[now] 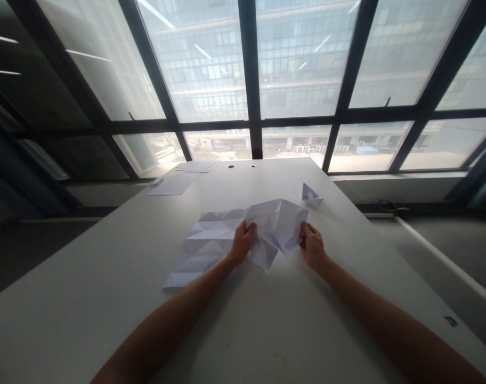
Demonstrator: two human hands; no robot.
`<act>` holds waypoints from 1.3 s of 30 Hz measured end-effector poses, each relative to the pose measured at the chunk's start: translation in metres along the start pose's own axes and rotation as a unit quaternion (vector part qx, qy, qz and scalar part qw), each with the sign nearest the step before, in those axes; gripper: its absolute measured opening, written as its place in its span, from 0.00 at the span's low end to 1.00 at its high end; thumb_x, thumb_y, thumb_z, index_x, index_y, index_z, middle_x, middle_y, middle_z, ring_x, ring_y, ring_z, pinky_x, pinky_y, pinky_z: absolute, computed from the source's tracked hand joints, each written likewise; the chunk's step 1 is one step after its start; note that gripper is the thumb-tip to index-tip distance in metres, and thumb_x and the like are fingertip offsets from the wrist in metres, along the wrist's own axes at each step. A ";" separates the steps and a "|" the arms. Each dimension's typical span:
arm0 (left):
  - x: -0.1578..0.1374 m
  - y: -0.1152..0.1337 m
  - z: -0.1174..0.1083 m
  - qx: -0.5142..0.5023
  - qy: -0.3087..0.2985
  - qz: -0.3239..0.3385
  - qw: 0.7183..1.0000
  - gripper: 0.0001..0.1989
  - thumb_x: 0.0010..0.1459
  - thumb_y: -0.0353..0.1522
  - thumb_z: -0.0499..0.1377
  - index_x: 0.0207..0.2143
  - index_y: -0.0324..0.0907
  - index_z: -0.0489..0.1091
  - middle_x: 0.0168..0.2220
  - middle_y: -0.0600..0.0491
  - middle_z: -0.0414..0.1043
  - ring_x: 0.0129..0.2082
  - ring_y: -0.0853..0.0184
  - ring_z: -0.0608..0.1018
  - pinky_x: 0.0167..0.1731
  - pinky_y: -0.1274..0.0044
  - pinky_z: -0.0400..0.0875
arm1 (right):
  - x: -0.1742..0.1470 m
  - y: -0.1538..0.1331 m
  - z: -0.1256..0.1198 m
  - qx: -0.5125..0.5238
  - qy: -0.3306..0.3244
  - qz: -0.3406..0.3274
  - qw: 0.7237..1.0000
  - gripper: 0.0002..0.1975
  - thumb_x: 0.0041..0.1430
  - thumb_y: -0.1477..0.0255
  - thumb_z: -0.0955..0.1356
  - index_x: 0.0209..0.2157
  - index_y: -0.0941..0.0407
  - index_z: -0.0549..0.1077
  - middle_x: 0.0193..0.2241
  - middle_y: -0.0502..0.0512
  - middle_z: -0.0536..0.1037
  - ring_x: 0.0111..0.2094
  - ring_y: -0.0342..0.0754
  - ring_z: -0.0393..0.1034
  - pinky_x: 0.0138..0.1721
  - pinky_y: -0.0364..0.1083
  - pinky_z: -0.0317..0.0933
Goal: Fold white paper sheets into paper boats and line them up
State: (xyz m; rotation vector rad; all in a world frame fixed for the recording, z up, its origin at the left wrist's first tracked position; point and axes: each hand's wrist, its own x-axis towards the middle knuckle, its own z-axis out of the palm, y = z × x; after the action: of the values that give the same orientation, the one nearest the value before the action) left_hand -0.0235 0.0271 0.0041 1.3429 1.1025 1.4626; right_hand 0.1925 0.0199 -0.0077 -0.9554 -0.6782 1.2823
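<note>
Between my two hands is a creased sheet of white paper (281, 221), partly folded, with a pointed flap hanging down at its lower left. My left hand (242, 242) pinches its left side, thumb on top. At the right edge, my right hand (312, 244) is closed on the same sheet. Under and to the left of it, a second white sheet (201, 250) lies spread on the table, marked with a grid of fold lines. A small folded paper boat (312, 196) stands beyond my right hand.
The long white table (275, 330) reaches to a row of dark-framed windows. On its far left lie a stack of flat paper (171, 184) and a small pale object (156, 182). A small dark item (451, 320) sits near the right edge.
</note>
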 end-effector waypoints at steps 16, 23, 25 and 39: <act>0.002 0.004 -0.008 0.195 0.170 0.124 0.958 0.08 0.62 0.38 0.56 0.36 0.43 0.68 0.31 0.51 0.70 0.34 0.61 0.72 0.40 0.72 0.66 | -0.007 -0.024 -0.004 -0.101 -0.127 0.096 0.982 0.27 0.40 0.70 0.77 0.46 0.54 0.72 0.35 0.57 0.82 0.32 0.55 0.77 0.28 0.49 0.70; 0.007 0.000 -0.008 0.135 0.141 0.087 0.977 0.13 0.59 0.35 0.59 0.45 0.39 0.71 0.42 0.45 0.74 0.49 0.56 0.73 0.50 0.69 0.66 | 0.017 -0.038 -0.025 -0.168 -0.123 0.100 0.973 0.20 0.47 0.67 0.73 0.45 0.52 0.75 0.37 0.55 0.82 0.33 0.54 0.77 0.27 0.46 0.68; 0.006 0.000 -0.007 0.147 0.131 0.075 0.978 0.14 0.59 0.36 0.59 0.46 0.39 0.70 0.44 0.44 0.74 0.51 0.56 0.73 0.51 0.68 0.66 | 0.019 -0.035 -0.025 -0.193 -0.121 0.095 0.969 0.17 0.51 0.62 0.72 0.42 0.53 0.76 0.36 0.56 0.81 0.34 0.54 0.76 0.28 0.47 0.68; 0.007 -0.011 -0.006 0.183 0.095 0.049 0.977 0.24 0.62 0.37 0.58 0.58 0.37 0.65 0.57 0.41 0.69 0.61 0.54 0.67 0.61 0.65 0.59 | 0.034 -0.023 -0.028 -0.454 -0.103 -0.186 0.865 0.18 0.51 0.57 0.71 0.32 0.58 0.76 0.31 0.58 0.79 0.29 0.48 0.70 0.31 0.45 0.63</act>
State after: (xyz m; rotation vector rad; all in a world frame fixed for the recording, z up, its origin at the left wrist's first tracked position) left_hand -0.0299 0.0365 -0.0052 1.5492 1.5044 1.5349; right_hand 0.2335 0.0468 -0.0032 -1.3472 -1.6338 0.6828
